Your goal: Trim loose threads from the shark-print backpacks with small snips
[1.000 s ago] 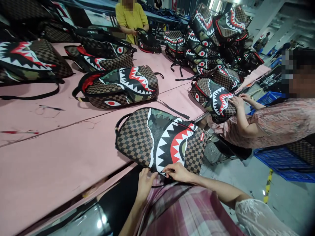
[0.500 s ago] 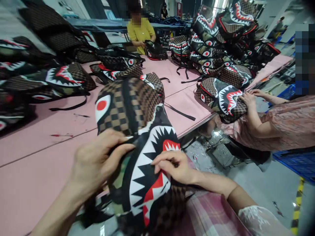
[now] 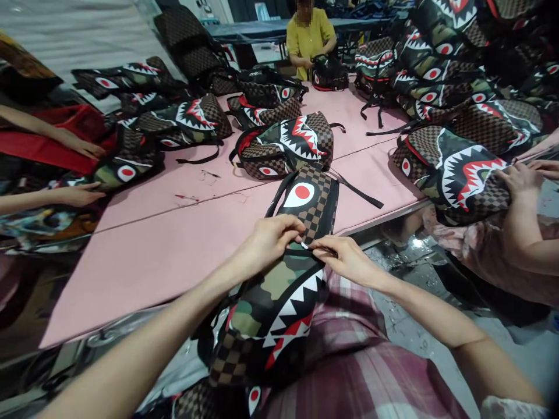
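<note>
A shark-face backpack [image 3: 279, 285] in brown check and camouflage rests tilted across my lap and against the table edge. Its side, with a red-and-white eye, faces up. My left hand [image 3: 275, 241] is closed, thumb and fingers pinching the backpack at the seam below the eye. Just right of it, my right hand [image 3: 345, 259] is closed too, its fingertips pressed together at the same seam beside a bit of white trim. Whatever is between the right fingertips is too small to make out.
A pink table [image 3: 144, 262] spreads ahead, bearing another shark backpack [image 3: 288, 145], several more behind it and loose thread scraps [image 3: 187, 198]. Piled backpacks [image 3: 432, 75] stand at the back right. Co-workers' hands handle bags at left and right; a person in yellow [image 3: 310, 38] works opposite.
The backpack has been turned so its eye side faces up. My hands have come together at the seam; the right one left the teeth print. The view has swung left.
</note>
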The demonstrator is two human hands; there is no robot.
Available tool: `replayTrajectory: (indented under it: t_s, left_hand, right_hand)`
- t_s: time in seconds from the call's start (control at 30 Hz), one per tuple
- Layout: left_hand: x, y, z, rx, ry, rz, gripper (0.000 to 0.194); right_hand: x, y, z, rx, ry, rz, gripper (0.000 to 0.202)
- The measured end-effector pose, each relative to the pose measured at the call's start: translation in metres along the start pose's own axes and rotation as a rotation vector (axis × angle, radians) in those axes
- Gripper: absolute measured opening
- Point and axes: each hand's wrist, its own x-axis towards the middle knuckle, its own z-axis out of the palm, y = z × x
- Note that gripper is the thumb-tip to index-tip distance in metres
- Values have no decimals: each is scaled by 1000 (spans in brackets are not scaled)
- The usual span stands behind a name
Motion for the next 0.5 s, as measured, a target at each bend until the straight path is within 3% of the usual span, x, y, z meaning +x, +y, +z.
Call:
replayTrajectory:
  t_s: [0.13,0.27,0.4,0.5]
  left_hand:
    - [2,9,-23,330,-181,93,18]
    - [-2,19,-21,745,-420,171,21]
    - [-6,17,-15,872,-382,143,29]
    - [-8,13,-8,912,-381,106,25]
  right_hand:
    - [16,-17,3,-248,-193,-49,27]
    - [22,-31,17,-258,-343,-124,24]
    - [10,-42,35,-137,-286,-118,12]
    - [3,-49,42,-93,-270,-156,23]
